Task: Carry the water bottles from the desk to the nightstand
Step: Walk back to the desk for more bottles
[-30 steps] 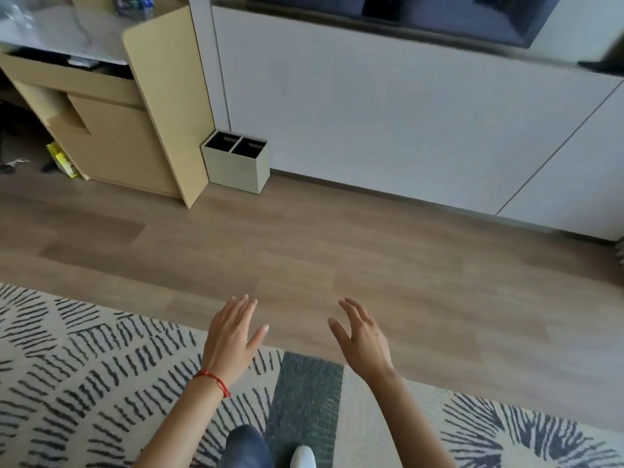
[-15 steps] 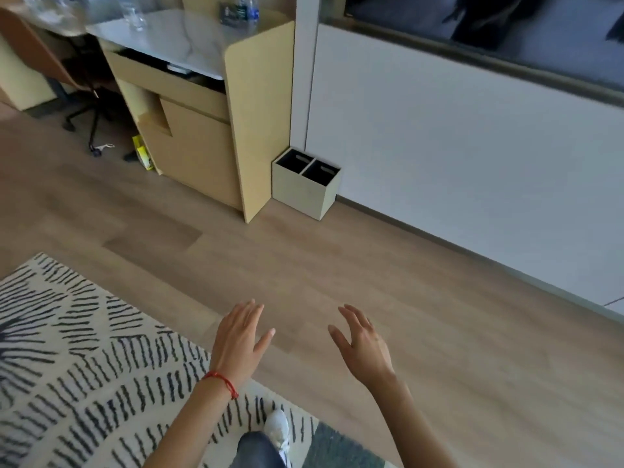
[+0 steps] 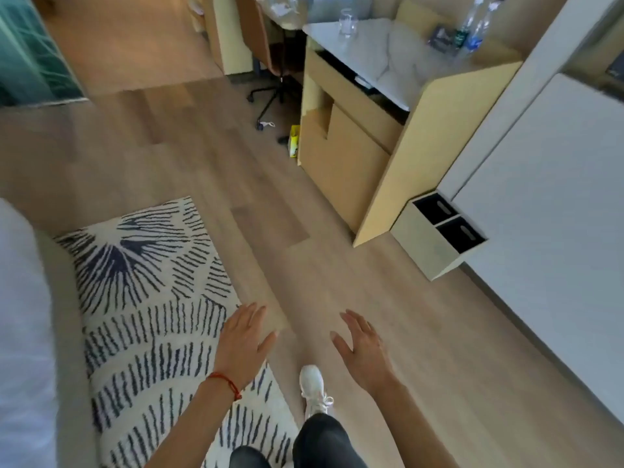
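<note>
open floor (image 3: pixel 337 265) toward desk (image 3: pixel 422 136)

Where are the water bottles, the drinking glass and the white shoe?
water bottles (image 3: pixel 469 32), head view, on the blue labels.
drinking glass (image 3: pixel 347 23), head view, on its clear side.
white shoe (image 3: pixel 312 388), head view, on its top.

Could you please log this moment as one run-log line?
phase: approach | left hand: open, empty | right hand: open, empty | bottles: upright on desk, untouched
</note>
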{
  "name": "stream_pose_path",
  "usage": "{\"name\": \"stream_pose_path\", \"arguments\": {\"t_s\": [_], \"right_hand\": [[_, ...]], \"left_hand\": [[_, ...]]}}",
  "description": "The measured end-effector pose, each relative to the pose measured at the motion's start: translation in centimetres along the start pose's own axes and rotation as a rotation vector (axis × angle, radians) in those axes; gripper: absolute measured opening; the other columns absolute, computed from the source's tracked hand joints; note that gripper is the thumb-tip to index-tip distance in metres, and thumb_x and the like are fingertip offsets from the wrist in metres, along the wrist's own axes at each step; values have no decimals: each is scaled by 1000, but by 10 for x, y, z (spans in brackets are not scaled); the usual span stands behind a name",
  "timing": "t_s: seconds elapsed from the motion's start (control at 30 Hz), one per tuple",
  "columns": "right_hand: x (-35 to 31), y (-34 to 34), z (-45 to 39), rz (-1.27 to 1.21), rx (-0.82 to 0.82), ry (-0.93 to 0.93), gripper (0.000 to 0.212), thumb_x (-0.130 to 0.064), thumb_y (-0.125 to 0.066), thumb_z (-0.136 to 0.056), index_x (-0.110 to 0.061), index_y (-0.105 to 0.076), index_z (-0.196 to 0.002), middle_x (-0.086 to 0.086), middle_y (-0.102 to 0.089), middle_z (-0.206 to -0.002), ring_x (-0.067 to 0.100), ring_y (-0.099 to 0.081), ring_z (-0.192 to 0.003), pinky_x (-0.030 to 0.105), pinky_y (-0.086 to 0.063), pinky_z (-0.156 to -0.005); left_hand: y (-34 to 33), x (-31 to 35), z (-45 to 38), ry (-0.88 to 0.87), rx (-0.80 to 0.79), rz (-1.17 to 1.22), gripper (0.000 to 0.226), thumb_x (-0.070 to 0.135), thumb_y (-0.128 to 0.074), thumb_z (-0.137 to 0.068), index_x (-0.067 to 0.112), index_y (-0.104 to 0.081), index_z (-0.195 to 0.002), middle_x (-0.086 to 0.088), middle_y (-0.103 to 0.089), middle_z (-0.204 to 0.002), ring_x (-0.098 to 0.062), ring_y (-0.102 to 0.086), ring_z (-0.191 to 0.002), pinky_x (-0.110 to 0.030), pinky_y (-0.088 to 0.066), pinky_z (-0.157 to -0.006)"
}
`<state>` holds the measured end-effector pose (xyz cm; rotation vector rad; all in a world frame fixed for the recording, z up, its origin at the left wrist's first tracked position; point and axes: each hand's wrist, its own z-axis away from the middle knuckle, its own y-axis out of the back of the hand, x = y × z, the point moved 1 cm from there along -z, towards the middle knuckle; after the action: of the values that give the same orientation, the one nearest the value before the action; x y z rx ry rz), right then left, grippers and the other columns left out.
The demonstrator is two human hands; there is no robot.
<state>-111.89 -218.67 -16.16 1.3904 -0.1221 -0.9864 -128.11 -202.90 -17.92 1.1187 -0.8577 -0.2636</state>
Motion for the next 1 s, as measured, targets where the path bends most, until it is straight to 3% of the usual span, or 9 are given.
{"name": "stream_pose_path", "arguments": {"t_s": [0.13,0.23,0.4,0.57,0.7,1.0], "right_hand": [[-20,1,-84,-1,-65,131,114,-86,13,-60,-19,-38,-138,-1,-37,-147,16,-35,-134,31,-31,-109],[-33,13,-153,-2,-90,213,120,-87,16,-56,-18,-36,-139,0,-35,-148,17,-34,-135,30,-30,-109],[-53,48,-263,32,-130,302,124,-87,19,-51,-17,-30,-142,0,-30,-151,15,-27,-138,28,-25,-110],[-81,69,-353,58,-165,372,95,-79,-5,-71,-20,-30,-142,0,-31,-151,16,-27,-139,31,-28,-110],[-100,69,-415,39,-192,397,57,-51,-32,-93,-21,-32,-141,-1,-30,-151,14,-26,-139,29,-27,-110],[-168,65,-593,16,-195,365,52,-43,-36,-95,-19,-31,-141,-1,-27,-152,13,-24,-140,26,-23,-110]], "left_hand": [[14,-23,-48,94,57,-3,95,71,1,-82,5,-50,-126,-18,-51,-133,-35,-42,-127,-47,-34,-104],[28,-31,-98,176,122,8,92,72,-5,-79,7,-45,-131,-15,-43,-140,-33,-34,-133,-45,-27,-108],[58,-30,-187,242,186,-15,75,56,-21,-80,7,-46,-130,-16,-45,-139,-33,-35,-132,-46,-28,-108],[84,-38,-258,296,241,-15,75,58,-20,-80,9,-43,-132,-14,-43,-140,-32,-32,-134,-46,-27,-111],[99,-51,-315,314,250,-5,78,60,-18,-78,10,-42,-134,-12,-41,-142,-31,-30,-136,-45,-25,-111],[153,-122,-492,298,253,-2,87,68,-11,-76,10,-41,-134,-13,-40,-143,-31,-29,-136,-43,-22,-111]]}}
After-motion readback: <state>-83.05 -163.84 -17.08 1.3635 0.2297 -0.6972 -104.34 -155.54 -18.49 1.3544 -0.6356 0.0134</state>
